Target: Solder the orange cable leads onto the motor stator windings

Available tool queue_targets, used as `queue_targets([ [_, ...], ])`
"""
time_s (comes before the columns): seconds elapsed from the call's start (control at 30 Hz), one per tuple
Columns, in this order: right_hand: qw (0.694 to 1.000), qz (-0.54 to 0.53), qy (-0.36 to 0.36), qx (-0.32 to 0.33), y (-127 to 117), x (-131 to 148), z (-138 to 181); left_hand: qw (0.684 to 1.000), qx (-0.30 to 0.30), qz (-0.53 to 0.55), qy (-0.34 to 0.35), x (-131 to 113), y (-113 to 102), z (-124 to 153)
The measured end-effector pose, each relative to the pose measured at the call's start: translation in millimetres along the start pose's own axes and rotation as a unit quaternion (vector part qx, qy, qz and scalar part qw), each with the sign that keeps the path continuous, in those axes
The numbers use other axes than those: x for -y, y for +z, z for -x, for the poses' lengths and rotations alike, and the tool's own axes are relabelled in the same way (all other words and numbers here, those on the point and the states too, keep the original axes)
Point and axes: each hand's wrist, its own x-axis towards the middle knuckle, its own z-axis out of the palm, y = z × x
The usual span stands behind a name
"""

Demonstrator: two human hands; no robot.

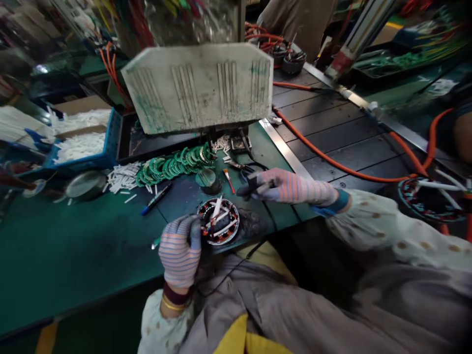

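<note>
Toward the far left corner of the worktop (73, 246), a blue bin (106, 147) of white sleeves sat well stocked, with green rings (173, 164) strung out to its right. At the near edge, the left hand (179, 248) gripped the stator (221, 223) by its left rim, fingers closed on it. White strips already crossed its copper windings with their ends loose, so it looked partway done. Just right of it, the right hand (291, 187) hovered, clenched round a dark tool (248, 183).

Dim, cluttered factory bench.
Green worktop (73, 246) w/ blue bin (84, 160) at left; black slatted conveyor (332, 123) at right, orange cable (383, 179) across it.
</note>
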Motion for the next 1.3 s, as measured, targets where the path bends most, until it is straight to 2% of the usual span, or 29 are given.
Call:
queue_targets([
  [0.1,0.998,0.035,0.044,-0.036,-9,-14,48,0.999,0.027,-0.006,-0.044,-6,-11,-13],
  [0.2,0.98,0.193,0.042,-0.013,-25,-34,82,0.993,0.082,-0.025,-0.085,-11,-17,-19],
  [0.27,0.926,0.377,0.024,0.018,-32,-45,90,0.988,0.112,-0.036,-0.101,-13,-18,-22],
  [0.37,0.796,0.603,-0.021,0.048,-25,-51,83,0.984,0.135,-0.036,-0.107,-16,-16,-29],
  [0.4,0.767,0.638,-0.041,0.052,-17,-52,78,0.982,0.151,-0.032,-0.11,-17,-15,-33],
  [0.47,0.745,0.659,-0.086,0.056,2,-52,67,0.971,0.204,-0.018,-0.121,-18,-11,-46],
  [0.57,0.754,0.641,-0.123,0.076,29,-56,52,0.947,0.294,0.008,-0.126,-18,-4,-67],
  [0.67,0.769,0.626,-0.1,0.085,42,-59,44,0.932,0.334,0.039,-0.136,-16,0,-77],
  [0.77,0.782,0.618,-0.055,0.057,37,-54,41,0.926,0.33,0.069,-0.172,-17,1,-71],
  [0.87,0.804,0.593,-0.007,-0.031,19,-42,33,0.931,0.298,0.078,-0.197,-20,2,-63],
  [0.93,0.821,0.569,0.007,-0.055,9,-33,19,0.941,0.273,0.072,-0.188,-22,5,-63],
  [1.0,0.837,0.545,0.011,-0.053,5,-27,3,0.947,0.27,0.057,-0.161,-24,8,-67],
  [1.13,0.876,0.479,0.027,-0.049,20,-21,-12,0.947,0.304,0.0,-0.103,-26,11,-77],
  [1.23,0.905,0.422,0.02,-0.042,38,-22,-2,0.947,0.301,-0.037,-0.109,-24,10,-75],
  [1.3,0.922,0.384,-0.005,-0.043,46,-25,6,0.952,0.276,-0.045,-0.127,-21,7,-71],
])
